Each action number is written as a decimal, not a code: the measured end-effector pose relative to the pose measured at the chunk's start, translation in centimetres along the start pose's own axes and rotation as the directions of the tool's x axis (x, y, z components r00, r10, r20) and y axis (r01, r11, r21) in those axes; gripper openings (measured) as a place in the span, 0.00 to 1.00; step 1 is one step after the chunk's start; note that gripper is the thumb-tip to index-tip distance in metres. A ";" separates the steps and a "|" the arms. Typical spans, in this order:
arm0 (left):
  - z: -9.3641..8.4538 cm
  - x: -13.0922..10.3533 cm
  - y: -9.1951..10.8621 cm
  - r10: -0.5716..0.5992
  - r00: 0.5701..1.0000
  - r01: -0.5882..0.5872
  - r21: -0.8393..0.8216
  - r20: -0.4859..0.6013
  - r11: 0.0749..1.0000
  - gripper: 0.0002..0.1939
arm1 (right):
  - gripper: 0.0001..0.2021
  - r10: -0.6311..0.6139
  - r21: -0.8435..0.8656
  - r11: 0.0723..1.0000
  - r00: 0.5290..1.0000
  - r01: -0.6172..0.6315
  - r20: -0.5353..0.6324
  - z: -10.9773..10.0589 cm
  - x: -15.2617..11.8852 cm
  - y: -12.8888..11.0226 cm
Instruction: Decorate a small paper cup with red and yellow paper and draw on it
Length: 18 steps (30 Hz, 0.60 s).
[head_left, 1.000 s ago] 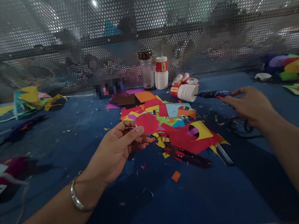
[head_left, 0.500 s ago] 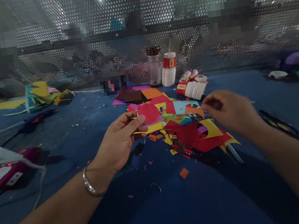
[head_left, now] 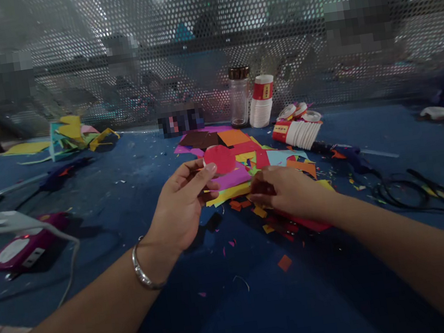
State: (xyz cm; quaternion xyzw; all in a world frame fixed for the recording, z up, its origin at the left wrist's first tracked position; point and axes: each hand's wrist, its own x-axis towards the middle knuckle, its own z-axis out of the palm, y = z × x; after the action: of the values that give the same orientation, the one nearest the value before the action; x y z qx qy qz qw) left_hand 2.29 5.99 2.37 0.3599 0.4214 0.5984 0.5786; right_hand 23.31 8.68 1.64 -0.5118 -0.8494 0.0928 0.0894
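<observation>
My left hand (head_left: 183, 202) pinches a round red paper piece (head_left: 220, 159) between thumb and fingers, above the blue table. My right hand (head_left: 283, 188) is to its right, over the heap of coloured paper, with its fingers curled together; whether anything is between them is hidden. Beside the red disc lie a purple strip (head_left: 232, 178) and a yellow strip (head_left: 228, 193). Behind them are brown sheets (head_left: 200, 139) and an orange sheet (head_left: 233, 137). Small paper scraps are scattered in front of the heap.
A glass jar (head_left: 239, 98) and stacked paper cups (head_left: 261, 103) stand at the back, with another cup stack (head_left: 297, 132) on its side. A glue gun (head_left: 351, 158) with a coiled cable lies right; a magenta power strip (head_left: 24, 246) lies left.
My right hand has moved left and inward, from beside the fallen cups to over the paper heap, and now the glue gun shows. My left hand still holds the red disc. The view has shifted slightly.
</observation>
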 end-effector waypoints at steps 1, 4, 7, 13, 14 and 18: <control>0.0 0.0 0.0 0.000 1.000 0.000 -0.001 0.008 1.000 0.22 | 0.08 0.007 -0.006 1.000 1.000 -0.007 0.006 0.0 0.0 -0.1; -0.1 0.0 -0.1 -0.005 1.000 0.005 -0.002 0.029 1.000 0.23 | 0.10 0.017 -0.018 1.000 1.000 -0.017 0.010 0.0 0.0 -0.5; -0.1 0.1 -0.2 -0.009 1.000 0.009 0.003 0.030 1.000 0.26 | 0.11 0.020 -0.030 0.999 1.000 -0.020 -0.003 0.3 -0.1 -0.7; 0.0 0.2 -0.4 -0.009 0.999 0.008 0.008 0.054 1.000 0.23 | 0.05 0.008 0.020 1.000 0.998 -0.007 -0.065 0.7 -0.2 -0.6; 0.0 0.2 -0.3 -0.012 0.999 0.012 0.008 0.051 1.000 0.23 | 0.05 0.007 0.045 0.999 0.997 -0.003 -0.081 0.6 -0.3 -0.5; -0.1 0.3 -0.2 -0.038 0.998 0.037 0.017 0.041 0.999 0.23 | 0.08 0.013 0.182 0.983 0.988 0.016 -0.156 0.1 -0.9 0.4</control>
State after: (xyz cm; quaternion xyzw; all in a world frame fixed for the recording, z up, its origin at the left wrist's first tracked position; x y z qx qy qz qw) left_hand 2.23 6.30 2.12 0.3692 0.4208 0.5764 0.5953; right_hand 24.02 8.01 1.43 -0.5063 -0.8282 0.1297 0.2023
